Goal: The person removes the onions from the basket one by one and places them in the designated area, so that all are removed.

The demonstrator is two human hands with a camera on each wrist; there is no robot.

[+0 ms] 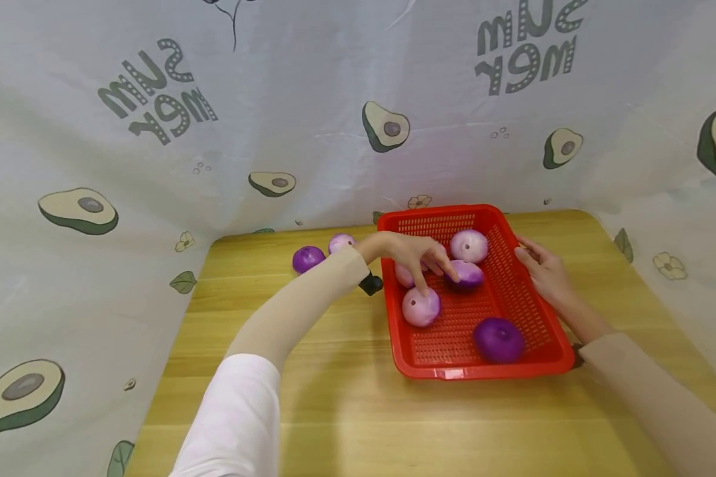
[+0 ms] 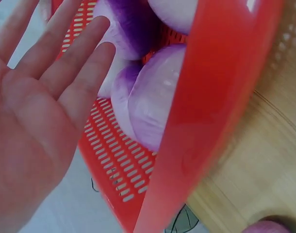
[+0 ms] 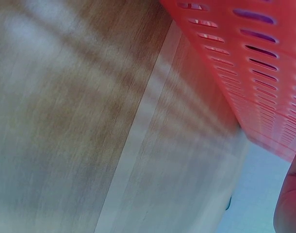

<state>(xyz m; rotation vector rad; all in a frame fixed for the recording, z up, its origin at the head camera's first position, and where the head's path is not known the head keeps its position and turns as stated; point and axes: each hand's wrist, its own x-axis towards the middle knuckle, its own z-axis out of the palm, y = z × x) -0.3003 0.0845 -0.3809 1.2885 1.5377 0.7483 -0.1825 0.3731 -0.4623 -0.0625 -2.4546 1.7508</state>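
My left hand [image 1: 414,255] is over the left part of a red slotted basket [image 1: 450,373], its fingers spread among several purple onions. One fingertip is right at the top of a pale onion [image 1: 421,308], and others overlap a purple-and-white onion [image 1: 465,275]. In the left wrist view the palm and straight fingers of the left hand [image 2: 46,97] show, with nothing held. My right hand [image 1: 545,271] grips the basket's right rim, thumb at the top edge. Only a sliver of the right hand [image 3: 291,199] enters the right wrist view, beside the slotted wall.
Left of the basket, a dark purple onion [image 1: 307,259] and a paler onion [image 1: 341,242] lie on the wooden table [image 1: 370,424]. Inside are another pale onion [image 1: 469,246] and a dark onion [image 1: 498,340]. A printed sheet [image 1: 310,132] hangs behind the table.
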